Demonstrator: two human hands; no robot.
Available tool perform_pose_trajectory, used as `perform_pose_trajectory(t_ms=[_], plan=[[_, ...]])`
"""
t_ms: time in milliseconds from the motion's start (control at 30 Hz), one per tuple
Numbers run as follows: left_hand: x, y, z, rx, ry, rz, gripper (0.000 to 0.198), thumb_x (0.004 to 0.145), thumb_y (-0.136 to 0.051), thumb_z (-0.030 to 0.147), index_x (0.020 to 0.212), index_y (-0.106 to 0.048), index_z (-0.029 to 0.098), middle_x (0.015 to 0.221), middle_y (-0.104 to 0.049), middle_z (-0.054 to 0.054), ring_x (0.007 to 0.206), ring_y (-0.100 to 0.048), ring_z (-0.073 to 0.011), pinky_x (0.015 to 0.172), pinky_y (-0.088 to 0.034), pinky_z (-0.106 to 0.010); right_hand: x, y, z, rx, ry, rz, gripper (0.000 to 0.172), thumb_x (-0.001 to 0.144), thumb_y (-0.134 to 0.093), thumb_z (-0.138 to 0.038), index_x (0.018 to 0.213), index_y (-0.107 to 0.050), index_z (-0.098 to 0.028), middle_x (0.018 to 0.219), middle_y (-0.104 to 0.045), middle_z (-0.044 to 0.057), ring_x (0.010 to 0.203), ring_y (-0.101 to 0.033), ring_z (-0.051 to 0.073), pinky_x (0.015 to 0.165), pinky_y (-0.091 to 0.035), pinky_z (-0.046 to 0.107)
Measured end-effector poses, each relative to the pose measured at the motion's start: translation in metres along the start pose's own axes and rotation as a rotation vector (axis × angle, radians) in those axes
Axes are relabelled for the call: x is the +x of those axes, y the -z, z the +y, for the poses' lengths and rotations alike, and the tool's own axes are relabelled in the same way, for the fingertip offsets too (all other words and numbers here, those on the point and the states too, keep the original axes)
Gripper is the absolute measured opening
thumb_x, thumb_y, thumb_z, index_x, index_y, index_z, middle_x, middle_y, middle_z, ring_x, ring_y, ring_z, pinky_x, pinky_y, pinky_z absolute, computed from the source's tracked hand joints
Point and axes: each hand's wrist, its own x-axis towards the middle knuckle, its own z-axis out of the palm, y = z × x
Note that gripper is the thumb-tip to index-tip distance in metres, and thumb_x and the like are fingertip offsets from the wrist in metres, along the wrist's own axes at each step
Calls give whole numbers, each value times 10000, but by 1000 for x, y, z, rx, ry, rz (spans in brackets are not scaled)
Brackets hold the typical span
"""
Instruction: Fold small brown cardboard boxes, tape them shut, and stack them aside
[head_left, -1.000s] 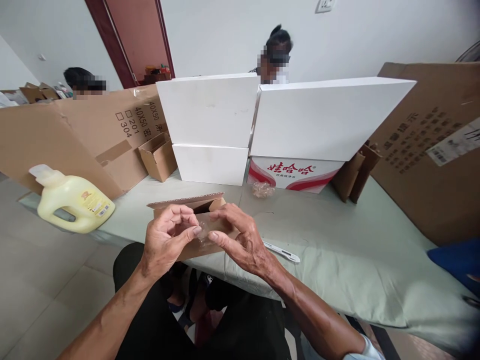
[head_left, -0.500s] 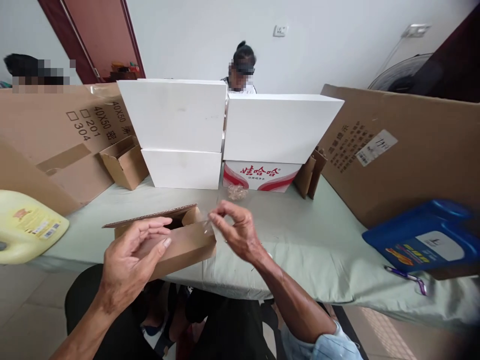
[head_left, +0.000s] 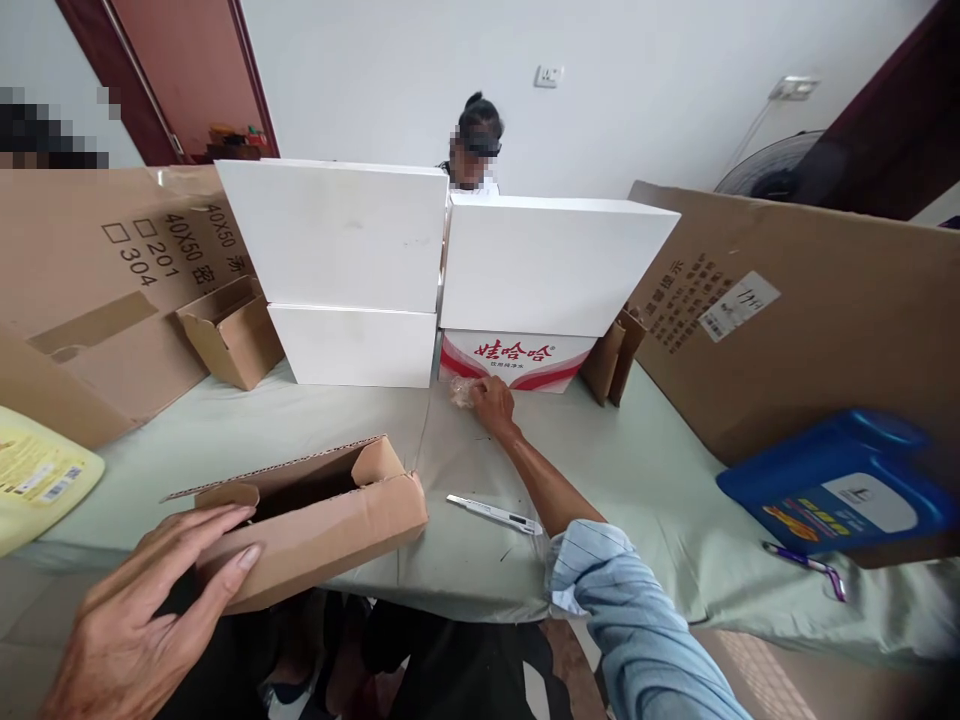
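The brown box (head_left: pixel 319 550) sits at the near edge of the bench (head_left: pixel 637 510), left of centre, with its top open and 1 long flap raised on the far side. The left hand (head_left: pixel 124 612) is at its left end, thumb against the near wall and fingers over the upper edge, part-way apart; whether they grip the box I cannot tell. The right hand (head_left: pixel 493 405) is stretched out to the clump of clear film (head_left: pixel 460 391) in front of the red-and-white carton (head_left: pixel 529 365). Its fingers are drawn close together at the clump's right side; their tips are too small to tell if they have hold of any. Between the box and the right forearm lies a white cutter (head_left: pixel 493 514). At the right, a blue jug (head_left: pixel 836 485) lies near a purple tool (head_left: pixel 806 568).
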Motion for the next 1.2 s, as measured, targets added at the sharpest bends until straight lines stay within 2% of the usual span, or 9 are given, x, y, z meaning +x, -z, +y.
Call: perform_pose_trajectory(t_ms=[67,133,400,600,800,933,1033,1100,1200], plan=[[-1,1,-3,-12,5,-5,256,1062,-707,269,1313,-752,293,1281,-787,-14,1123,-757,-211,1085,-556,-330,1,-6,5,-63,21,11,120,1021,-648,-301,1022,-692,-190,1148,-710,103,1094,-628,260,978,-520,402],[0,2,-3,-13,-5,-17,265,1059,-705,270,1319,-749,297,1284,-783,-11,1126,-756,-212,1077,-556,-329,3,-9,6,-116,52,7,162,988,-594,-248,1105,-690,-190,1228,-702,139,1140,-597,284,980,-500,394],[13,9,-12,124,-23,-66,390,1073,-646,458,1443,-660,335,1439,-707,-49,1262,-717,-305,1141,-575,-468,-3,-2,-1,-258,169,-171,237,1058,-531,-200,1095,-763,-168,1215,-754,141,1208,-626,267,1088,-473,396],[12,7,-28,198,-59,-192,584,1002,-677,636,1489,-607,321,1562,-595,-113,1400,-634,-402,1068,-614,-547,-1,33,-19,-264,151,-270,290,1070,-592,-317,1245,-797,-209,1275,-775,144,1176,-699,299,991,-528,387],[3,10,-8,117,-143,-139,200,1028,-724,369,1132,-601,250,1581,-606,-144,1369,-681,-320,1072,-601,-449,-36,81,-54,-133,209,-281,380,1097,-591,-412,1352,-767,-191,1350,-732,166,1099,-744,284,915,-579,383],[-4,14,5,47,-229,-146,201,1023,-730,187,991,-544,257,1493,-720,-108,1417,-676,-280,1159,-553,-420,-99,109,-90,260,421,-581,461,1094,-653,-563,1445,-736,-277,1402,-755,112,1129,-752,252,927,-623,388],[-3,19,2,61,-284,-308,144,1011,-742,220,989,-609,269,1389,-797,-67,1452,-659,-295,1169,-548,-445,-135,127,-124,522,651,-747,372,1152,-591,-463,1463,-731,-312,1546,-700,115,1396,-669,280,1178,-521,528],[-1,22,-3,95,-291,-433,135,981,-757,248,1098,-698,281,1423,-791,-66,1474,-644,-313,1161,-557,-459,-143,136,-147,456,830,-819,361,1175,-519,-298,1467,-731,-302,1598,-675,104,1523,-591,259,1321,-358,573],[-2,27,-13,161,-266,-564,572,862,-796,178,1407,-704,323,1554,-721,-80,1526,-603,-337,1199,-546,-473,-140,143,-171,259,1021,-944,506,1088,-499,-57,1502,-708,-259,1651,-634,94,1565,-563,224,1390,-248,524]])
